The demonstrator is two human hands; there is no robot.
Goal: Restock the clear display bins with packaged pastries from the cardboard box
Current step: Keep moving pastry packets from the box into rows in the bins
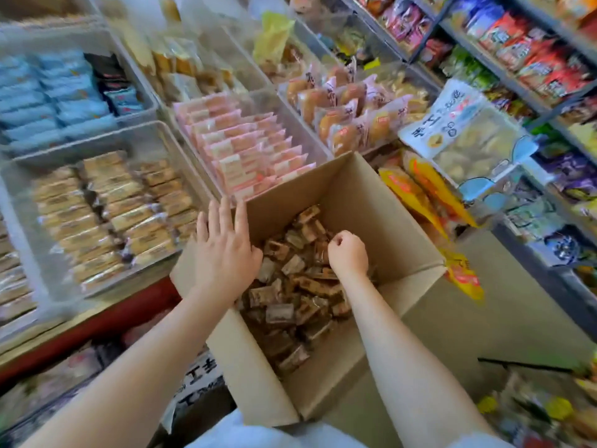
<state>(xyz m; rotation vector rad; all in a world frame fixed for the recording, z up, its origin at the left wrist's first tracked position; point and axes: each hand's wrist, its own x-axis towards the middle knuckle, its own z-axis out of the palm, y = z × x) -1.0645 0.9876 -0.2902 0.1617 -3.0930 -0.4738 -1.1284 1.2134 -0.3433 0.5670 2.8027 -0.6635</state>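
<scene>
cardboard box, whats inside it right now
The cardboard box holds a loose heap of brown packaged pastries. The right hand reaches in, fingers curled down among them; what it grips, and the box bottom, are hidden.

right hand (348,253) fingertips hidden | bins (135,137) blurred

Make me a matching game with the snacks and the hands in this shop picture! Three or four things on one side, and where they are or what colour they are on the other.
Things:
1. left hand
2. right hand
3. pink packets
4. blue packets

Places and states:
A. fingers curled, down among the brown pastries
B. in the clear bin just behind the cardboard box
C. in the far bin on the left
D. fingers straight, at the box's left edge

Pairs: 1-D, 2-A, 3-B, 4-C
</scene>
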